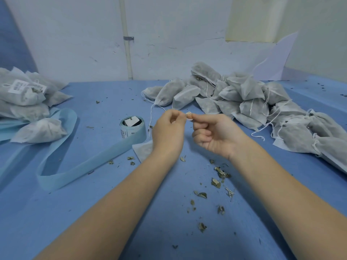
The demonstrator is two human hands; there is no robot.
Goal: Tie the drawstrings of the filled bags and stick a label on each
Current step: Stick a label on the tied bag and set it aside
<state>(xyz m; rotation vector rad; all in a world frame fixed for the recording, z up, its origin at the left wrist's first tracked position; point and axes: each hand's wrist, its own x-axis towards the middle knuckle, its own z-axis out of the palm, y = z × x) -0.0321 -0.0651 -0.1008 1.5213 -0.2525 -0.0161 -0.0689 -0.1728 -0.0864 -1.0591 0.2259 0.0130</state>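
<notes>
Item: filled drawstring bag (143,150), white non-woven fabric, only one corner visible just below and behind the left hand (168,131), the rest hidden by the wrist. Cord: thin white drawstring (188,115), wound in a small loop at the right fingertips and stretched the short way across to the left fingertips; a further strand (150,117) hangs to the left of the left hand. Left hand: thumb and forefinger pinching the cord, other fingers curled in. Right hand (214,135): thumb and forefinger pinching the loop, remaining fingers folded toward the palm. Handling, as judged: bag light, soft, slumps readily, loose leaf inside likely to spill if the mouth opens; cord fine, limp and inclined to slip, best held close to the knot between fingertip pads rather than far along its length; the body of the bag is best taken just under the gathered neck. Stock: untied bag pile (244,102) beyond and right of the right hand; labelled bags (22,94) far left of the left hand; label roll (133,128) just left of the left hand; leaf crumbs (216,182) below the wrists on the blue table (112,212).
</notes>
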